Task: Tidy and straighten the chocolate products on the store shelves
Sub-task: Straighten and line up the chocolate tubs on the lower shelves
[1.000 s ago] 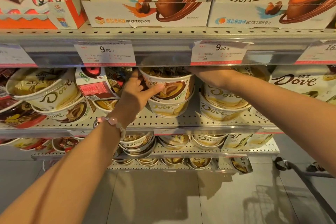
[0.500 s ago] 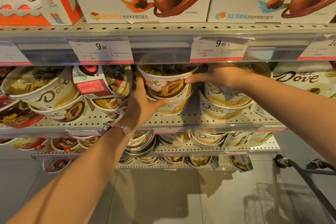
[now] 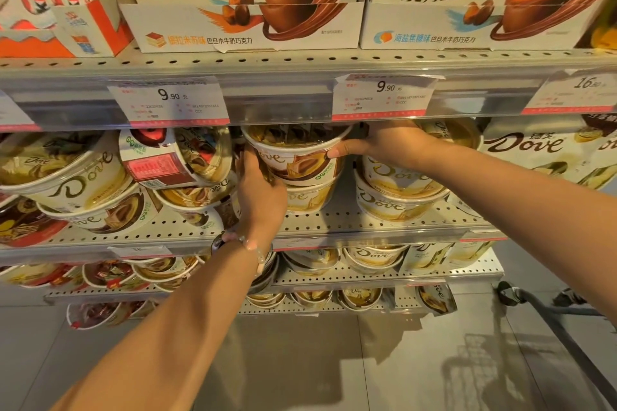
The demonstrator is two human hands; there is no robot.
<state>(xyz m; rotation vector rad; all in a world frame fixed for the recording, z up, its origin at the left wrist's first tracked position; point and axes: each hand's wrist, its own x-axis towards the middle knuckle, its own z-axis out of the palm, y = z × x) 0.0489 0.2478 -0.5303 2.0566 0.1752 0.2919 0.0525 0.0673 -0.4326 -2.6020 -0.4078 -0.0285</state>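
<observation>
Left hand: palm pressed to the left side of the top Dove tub, fingers curled round it.
Right hand: fingertips on that tub's right rim, the rest hidden under the shelf lip.
Held tub: sits on one lower Dove tub, middle shelf.
Stacks: four two-tub stacks, possibly more behind.
Price tags: three readable.
Bracelet: one, left wrist.
</observation>
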